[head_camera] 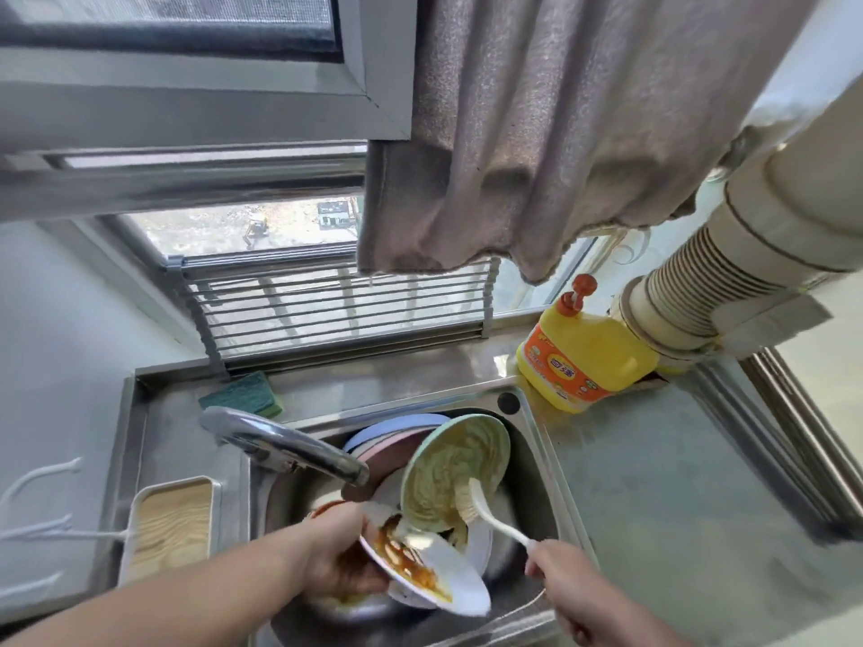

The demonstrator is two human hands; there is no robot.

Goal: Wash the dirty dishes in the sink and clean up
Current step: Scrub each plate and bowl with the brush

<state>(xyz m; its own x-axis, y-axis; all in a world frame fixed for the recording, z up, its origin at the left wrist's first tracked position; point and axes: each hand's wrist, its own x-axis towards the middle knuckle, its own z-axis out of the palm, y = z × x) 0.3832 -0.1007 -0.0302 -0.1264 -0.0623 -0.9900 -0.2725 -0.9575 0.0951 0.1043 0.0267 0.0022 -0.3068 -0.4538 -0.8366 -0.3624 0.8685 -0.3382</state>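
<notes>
Head view shows us barely started: our left hand (pixel 338 553) grips a sauce-smeared white plate (pixel 422 572) over the sink (pixel 537 441), right hand (pixel 565 586) holds the brush (pixel 485 511) on the green plate (pixel 455 464), stack unwashed.

Round pale green plastic plate (pixel 455 464), smeared with yellow-brown swirls. White oval plate (pixel 436 574) with orange-red sauce streaks. White plastic dish brush (pixel 490 511), off-white bristles. Stacked dishes behind: light blue rim (pixel 397 424), pink one (pixel 390 448) under it. Shiny grey stainless steel sink (pixel 532 441), chrome faucet (pixel 285 448). Dull grey metal counter (pixel 677 483), cloudy stains. Yellow detergent jug (pixel 579 361), orange label, orange-red pump cap. Green sponge (pixel 245 394) with yellow edge. Grey ribbed drying rack (pixel 336 310). Taupe-grey towel (pixel 551 133) hanging, mottled. Cream ribbed duct hose (pixel 700 291). White tray (pixel 170 525), pale wood-grain inside.
</notes>
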